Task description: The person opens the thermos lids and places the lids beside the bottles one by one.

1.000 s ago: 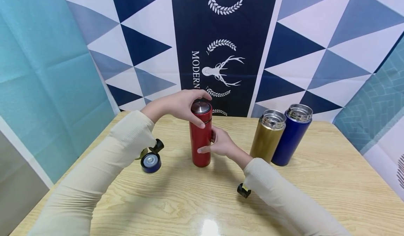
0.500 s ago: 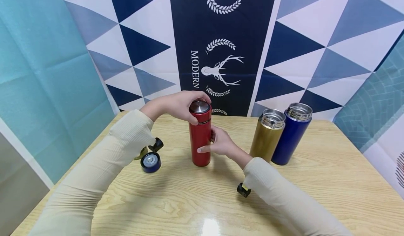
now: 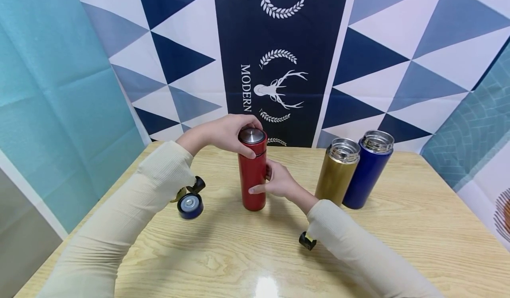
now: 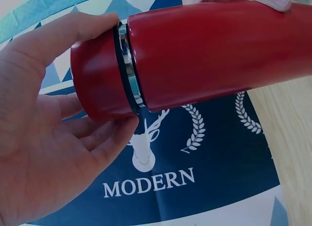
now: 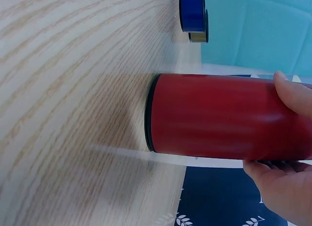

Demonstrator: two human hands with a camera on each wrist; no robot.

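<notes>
A red thermos (image 3: 253, 178) stands upright on the wooden table, its lid with a brushed-metal top (image 3: 252, 135). My left hand (image 3: 229, 132) grips the red lid (image 4: 97, 75) from above, thumb on one side and fingers on the other. In the left wrist view a thin silver ring (image 4: 130, 63) shows between lid and body. Lower down, my right hand (image 3: 280, 180) holds the thermos body, with the thumb across its near side. The right wrist view shows the black-edged base (image 5: 152, 113) at the tabletop.
Right of the thermos stand a gold bottle (image 3: 336, 174) and a blue bottle (image 3: 368, 172), both lidless. To the left lies a blue lid (image 3: 190, 206), its inside facing up, with a gold lid (image 3: 180, 195) behind it. Black wrist-worn devices (image 3: 307, 241) hang below both sleeves.
My left hand's fingers have shifted around the lid: the thumb moved left, then back right, and the raised fingers came in closer. The right hand and the thermos have stayed nearly in place.
</notes>
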